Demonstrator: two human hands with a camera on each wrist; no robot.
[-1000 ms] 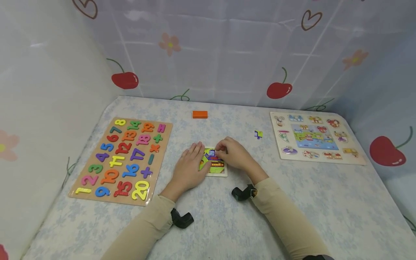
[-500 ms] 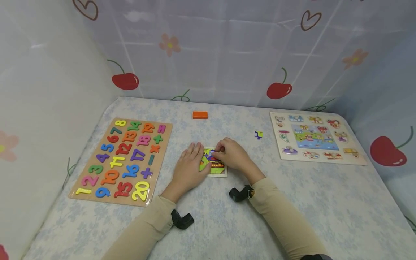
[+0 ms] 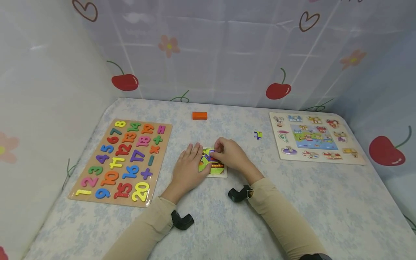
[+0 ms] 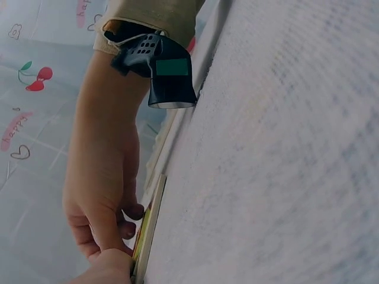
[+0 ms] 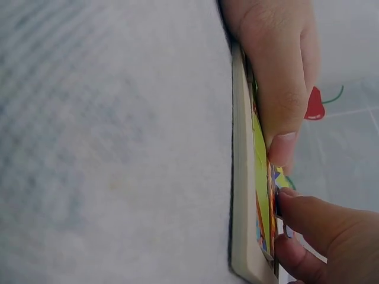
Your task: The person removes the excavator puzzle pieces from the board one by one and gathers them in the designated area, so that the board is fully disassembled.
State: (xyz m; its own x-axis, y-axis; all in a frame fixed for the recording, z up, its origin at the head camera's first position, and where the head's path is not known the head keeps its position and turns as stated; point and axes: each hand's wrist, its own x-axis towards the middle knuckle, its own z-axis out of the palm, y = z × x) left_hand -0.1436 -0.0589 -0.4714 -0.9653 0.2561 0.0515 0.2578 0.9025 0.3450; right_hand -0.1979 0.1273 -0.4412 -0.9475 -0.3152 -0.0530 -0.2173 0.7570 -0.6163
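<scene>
Basically, both hands are on one small jigsaw board (image 3: 220,176); it lies between them on the patterned cloth (image 3: 211,224). Left hand (image 3: 188,169): spread flat, fingers nearly straight, palm over the board's left part, thumb reaching across the picture. Grips nothing, just rests on it. Right hand (image 3: 234,155): fingers curled, thumb and fingertips nearly together, pinching a small bluish puzzle piece (image 3: 211,153) at the board's upper right. My fingers hide part of it; can't tell whether it's fully seated. The picture on the board is lime green with purple, red and orange.

Loose jigsaw piece (image 3: 258,135), green and purple: ahead and right of my right hand, well apart. Orange block (image 3: 199,116): straight ahead of both hands. Number board (image 3: 157,157), colored numerals and signs: left of my left hand. Cream picture board (image 3: 287,126): far off to my right hand's right. Black wrist mounts (image 3: 182,220) sit at both beige cuffs.
</scene>
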